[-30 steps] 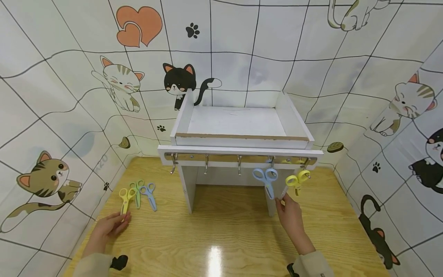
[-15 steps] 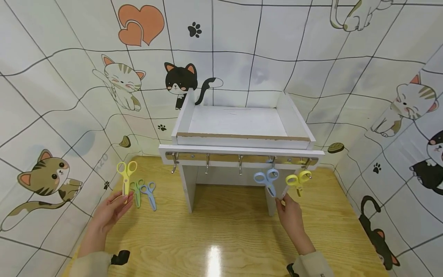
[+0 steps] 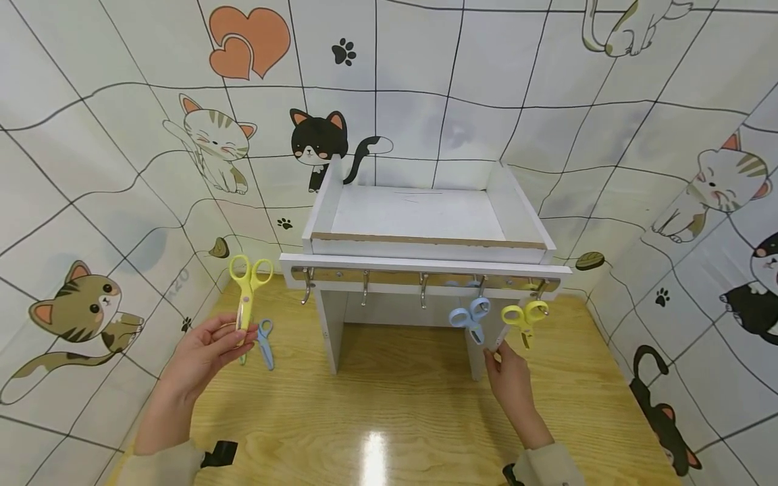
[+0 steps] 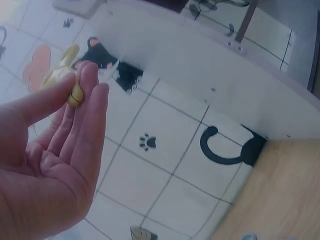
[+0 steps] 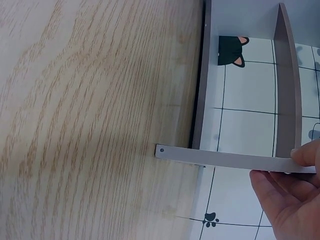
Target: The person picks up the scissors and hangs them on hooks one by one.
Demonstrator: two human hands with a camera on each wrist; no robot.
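Observation:
In the head view my left hand point(image 3: 197, 354) pinches yellow scissors point(image 3: 245, 304) by the blade end, the two handle loops pointing up. The left wrist view shows thumb and fingertips meeting on them. On the tabletop just beyond that hand lie blue scissors point(image 3: 265, 347). Green scissors point(image 3: 243, 360) are mostly hidden behind the hand. My right hand point(image 3: 509, 385) grips the front edge of the white rack's right side panel point(image 5: 225, 159), thumb on one face and fingers on the other. Above it hang blue scissors point(image 3: 471, 318) and another pair of yellow scissors point(image 3: 524, 322) on hooks.
The white rack point(image 3: 425, 262) stands on the wooden table point(image 3: 365, 418), with an open tray on top. Along its front rail is a row of metal hooks; the left point(image 3: 307, 287), second point(image 3: 365, 289) and middle point(image 3: 423, 290) ones hold nothing. Cat-printed cloth surrounds the table.
My left hand has lifted the yellow scissors off the table and carried them up and to the right. The right hand stays on the panel. The hanging blue scissors have turned slightly.

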